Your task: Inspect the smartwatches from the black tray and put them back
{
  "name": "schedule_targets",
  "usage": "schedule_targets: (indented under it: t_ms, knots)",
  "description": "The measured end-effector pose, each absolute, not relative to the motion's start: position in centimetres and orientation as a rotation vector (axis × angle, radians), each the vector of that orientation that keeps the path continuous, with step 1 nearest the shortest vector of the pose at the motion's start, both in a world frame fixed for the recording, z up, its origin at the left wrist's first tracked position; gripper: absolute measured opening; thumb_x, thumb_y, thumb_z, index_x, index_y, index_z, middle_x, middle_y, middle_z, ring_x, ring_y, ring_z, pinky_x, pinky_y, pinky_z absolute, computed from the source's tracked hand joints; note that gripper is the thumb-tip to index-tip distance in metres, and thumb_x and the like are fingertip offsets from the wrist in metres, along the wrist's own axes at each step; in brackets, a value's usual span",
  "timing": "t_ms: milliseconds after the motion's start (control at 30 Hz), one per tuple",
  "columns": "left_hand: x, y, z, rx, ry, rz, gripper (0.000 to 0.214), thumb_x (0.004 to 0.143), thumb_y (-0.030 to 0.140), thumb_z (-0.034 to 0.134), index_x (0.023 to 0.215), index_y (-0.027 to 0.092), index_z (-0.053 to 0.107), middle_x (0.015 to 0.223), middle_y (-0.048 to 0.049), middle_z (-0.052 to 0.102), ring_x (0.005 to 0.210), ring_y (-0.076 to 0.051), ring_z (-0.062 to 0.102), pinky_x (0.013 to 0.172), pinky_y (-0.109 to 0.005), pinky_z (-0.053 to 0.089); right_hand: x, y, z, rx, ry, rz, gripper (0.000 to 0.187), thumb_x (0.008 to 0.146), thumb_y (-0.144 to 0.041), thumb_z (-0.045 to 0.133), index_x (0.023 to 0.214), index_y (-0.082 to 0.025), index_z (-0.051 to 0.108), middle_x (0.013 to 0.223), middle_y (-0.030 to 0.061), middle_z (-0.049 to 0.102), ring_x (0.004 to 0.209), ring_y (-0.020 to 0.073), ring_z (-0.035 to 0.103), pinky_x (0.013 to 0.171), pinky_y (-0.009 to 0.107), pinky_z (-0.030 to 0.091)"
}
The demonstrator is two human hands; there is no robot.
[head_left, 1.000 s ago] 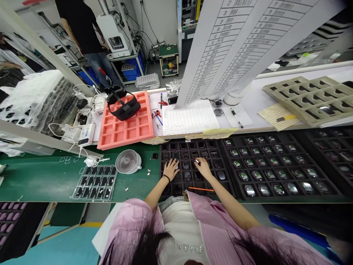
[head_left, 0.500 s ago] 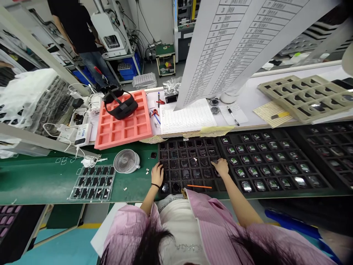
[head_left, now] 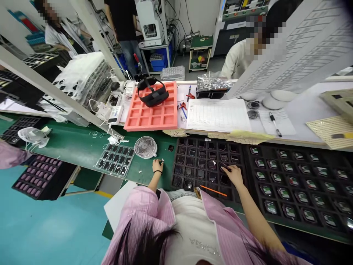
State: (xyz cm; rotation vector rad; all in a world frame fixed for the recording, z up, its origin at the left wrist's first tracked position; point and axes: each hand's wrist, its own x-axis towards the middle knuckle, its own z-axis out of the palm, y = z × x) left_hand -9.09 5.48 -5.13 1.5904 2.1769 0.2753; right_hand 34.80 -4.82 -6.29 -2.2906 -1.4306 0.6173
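Note:
My left hand (head_left: pixel 157 166), with a black band at the wrist, is on the green mat (head_left: pixel 149 176). Its fingers are closed at a small white piece (head_left: pixel 162 161) by the fingertips. Over the near tray's right side, my right hand (head_left: pixel 234 174) pinches a dark, rounded-square watch part (head_left: pixel 225 167) at its edge. That black foam tray (head_left: pixel 195 187) holds rows of similar dark parts in square pockets. A tiny white bit (head_left: pixel 214 162) lies on one of them. Across the tray's near edge rests an orange stick (head_left: pixel 213 190).
Left stand a white fan (head_left: pixel 145 147) and a clear tray of black pieces (head_left: pixel 115 160). Another black tray (head_left: pixel 255 184) with watch parts adjoins on the right. On the shelf are a pink tray (head_left: pixel 134 123) bearing a headset, and paper sheets (head_left: pixel 217 115). Other people stand beyond.
My view has swung left. My left hand has moved left off the tray's edge to the small white piece on the mat. My right hand now grips a watch part, slightly raised and tilted.

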Motion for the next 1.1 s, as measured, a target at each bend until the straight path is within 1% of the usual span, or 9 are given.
schedule_targets:
  t_ms: [167,367,500,600,733,800,900,1033,1100]
  knots:
    - [-9.4,5.6,-5.0,1.562,2.131,0.240,0.005,0.082,0.018,0.060,0.085,0.017,0.065,0.104,-0.0086,0.062,0.093,-0.019,0.061,0.082,-0.028,0.047,34.7,-3.7,-6.1,-2.322,-1.420,0.661,0.034,0.077,-0.043,0.060,0.096,-0.015,0.064,0.102,0.0167,0.067,0.106,0.0339,0.055,0.089,0.043,0.042]
    - [-9.8,6.1,-4.6,1.507,2.068,0.244,0.005,0.080,0.013,0.062,0.081,0.017,0.065,0.078,-0.0039,0.068,0.078,-0.016,0.066,0.074,-0.025,0.048,34.2,-2.6,-5.8,-2.343,-1.343,0.759,0.030,0.072,-0.033,0.068,0.095,-0.017,0.059,0.102,0.0144,0.066,0.108,0.0321,0.057,0.087,0.038,0.044]
    - [-9.5,6.0,-3.7,1.491,2.031,0.330,0.014,0.078,0.010,0.061,0.087,0.018,0.069,0.073,-0.0023,0.070,0.078,-0.017,0.068,0.076,-0.026,0.050,33.5,-2.2,-5.7,-2.305,-1.261,0.809,0.024,0.076,-0.032,0.064,0.093,-0.016,0.058,0.102,0.0155,0.064,0.106,0.0316,0.058,0.090,0.039,0.043]
    - [-9.1,6.0,-2.8,1.481,1.986,0.422,0.013,0.077,0.011,0.061,0.082,0.018,0.071,0.075,-0.0035,0.072,0.080,-0.018,0.070,0.079,-0.027,0.052,32.8,-2.2,-5.4,-2.259,-1.180,0.841,0.019,0.080,-0.032,0.058,0.089,-0.016,0.058,0.104,0.0177,0.062,0.108,0.0319,0.057,0.093,0.041,0.042]
    - [-8.1,6.2,-1.2,1.468,1.874,0.565,0.012,0.078,0.015,0.060,0.080,0.019,0.072,0.071,-0.0022,0.073,0.074,-0.017,0.071,0.075,-0.028,0.056,32.3,-2.5,-4.7,-2.169,-1.042,0.885,0.018,0.077,-0.034,0.060,0.084,-0.018,0.056,0.101,0.0175,0.062,0.110,0.0327,0.056,0.095,0.043,0.042]
    - [-7.2,6.4,0.0,1.472,1.803,0.642,0.010,0.078,0.018,0.061,0.078,0.019,0.072,0.069,-0.0023,0.072,0.072,-0.017,0.071,0.074,-0.029,0.057,32.3,-2.7,-4.0,-2.106,-0.964,0.917,0.021,0.075,-0.038,0.063,0.081,-0.019,0.055,0.094,0.0149,0.063,0.104,0.0326,0.058,0.090,0.044,0.044]
    - [-4.9,6.4,2.4,1.511,1.643,0.744,0.008,0.077,0.023,0.065,0.077,0.018,0.072,0.073,-0.0044,0.073,0.074,-0.019,0.071,0.073,-0.031,0.058,32.2,-3.0,-2.5,-1.987,-0.834,0.987,0.031,0.071,-0.049,0.064,0.080,-0.021,0.055,0.081,0.0089,0.062,0.083,0.0287,0.063,0.073,0.042,0.050]
    - [0.2,5.3,7.6,1.627,1.286,0.826,0.012,0.073,0.030,0.073,0.076,0.018,0.073,0.087,-0.0055,0.072,0.082,-0.017,0.069,0.074,-0.029,0.058,30.3,-3.1,1.3,-1.737,-0.724,1.122,0.047,0.071,-0.062,0.058,0.095,-0.022,0.058,0.078,0.0041,0.062,0.064,0.0202,0.061,0.056,0.035,0.050]
    - [3.0,4.6,10.8,1.786,0.865,0.888,0.016,0.078,0.034,0.071,0.080,0.018,0.075,0.088,-0.0073,0.070,0.079,-0.016,0.066,0.072,-0.029,0.057,28.5,-3.0,4.4,-1.567,-0.700,1.211,0.051,0.074,-0.063,0.056,0.104,-0.023,0.059,0.079,0.0029,0.063,0.060,0.0175,0.060,0.051,0.032,0.048]
